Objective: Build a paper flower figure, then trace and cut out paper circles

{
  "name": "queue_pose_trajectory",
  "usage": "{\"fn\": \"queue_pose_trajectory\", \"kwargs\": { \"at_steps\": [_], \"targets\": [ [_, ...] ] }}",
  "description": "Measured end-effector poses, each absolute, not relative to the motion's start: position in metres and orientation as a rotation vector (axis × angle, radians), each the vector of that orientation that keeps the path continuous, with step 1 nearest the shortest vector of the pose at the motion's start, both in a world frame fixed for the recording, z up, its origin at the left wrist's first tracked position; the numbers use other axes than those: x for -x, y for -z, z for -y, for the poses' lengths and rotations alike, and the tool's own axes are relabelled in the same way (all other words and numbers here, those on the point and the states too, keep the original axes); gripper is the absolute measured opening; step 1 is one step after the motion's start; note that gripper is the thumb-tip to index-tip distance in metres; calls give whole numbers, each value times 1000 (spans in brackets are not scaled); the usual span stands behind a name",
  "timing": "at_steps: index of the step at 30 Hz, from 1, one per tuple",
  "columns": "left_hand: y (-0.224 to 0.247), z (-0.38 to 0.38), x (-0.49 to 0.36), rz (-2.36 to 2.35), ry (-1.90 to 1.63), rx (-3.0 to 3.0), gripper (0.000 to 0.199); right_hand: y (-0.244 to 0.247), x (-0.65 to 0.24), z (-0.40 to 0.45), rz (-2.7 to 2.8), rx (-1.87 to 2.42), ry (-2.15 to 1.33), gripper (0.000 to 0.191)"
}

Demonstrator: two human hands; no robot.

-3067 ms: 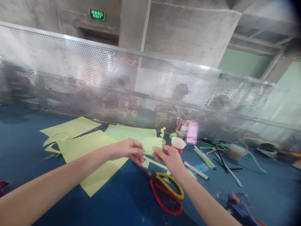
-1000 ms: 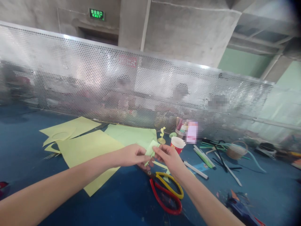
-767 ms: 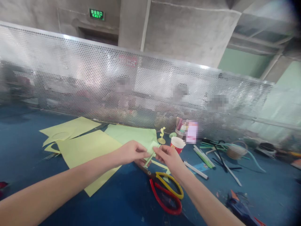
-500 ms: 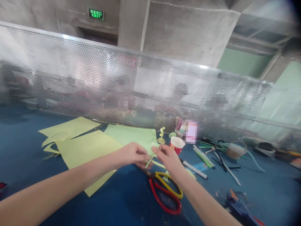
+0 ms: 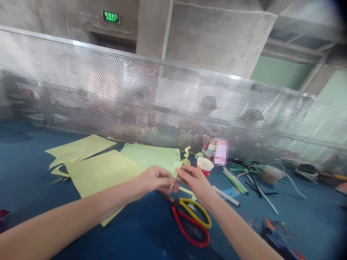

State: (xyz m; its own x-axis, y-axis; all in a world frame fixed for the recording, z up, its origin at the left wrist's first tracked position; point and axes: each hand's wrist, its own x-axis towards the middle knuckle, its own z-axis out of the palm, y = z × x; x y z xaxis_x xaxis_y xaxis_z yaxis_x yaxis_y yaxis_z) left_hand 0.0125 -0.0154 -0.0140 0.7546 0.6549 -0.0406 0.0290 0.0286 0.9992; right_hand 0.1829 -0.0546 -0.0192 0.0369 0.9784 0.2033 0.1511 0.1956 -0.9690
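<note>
Together, the left hand [image 5: 158,178] and right hand [image 5: 193,177] pinch a small folded green paper [image 5: 176,168] in a fingertip grip, near scissors [image 5: 176,203] on the blue surface [image 5: 143,231].

Narrow folded green paper [image 5: 175,171], tilted

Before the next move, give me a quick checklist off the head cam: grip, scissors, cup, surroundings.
1. Green paper held in both hands: ok, folded narrow, between left hand and right hand.
2. Scissors out of the hands: ok, lying on the table, handles toward the wearer.
3. Scissor blades shut: cannot tell, tips hidden behind the left hand.
4. Red cup upright: ok, beyond the right hand.
5. Area by the scissors free of scraps: not ok, pale scraps lie there.
</note>
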Motion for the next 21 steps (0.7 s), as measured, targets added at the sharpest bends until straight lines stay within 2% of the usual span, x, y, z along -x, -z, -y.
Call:
{"fn": "queue_pose_trajectory", "kwargs": {
  "at_steps": [15,21],
  "targets": [
    [21,19,-16,-540,-481,-1649,32,19,-176,60,1395,1356,-716,34],
    [16,26,-18,-556,-485,-1533,33,18,-174,59,1401,1289,-800,34]
  ]
}}
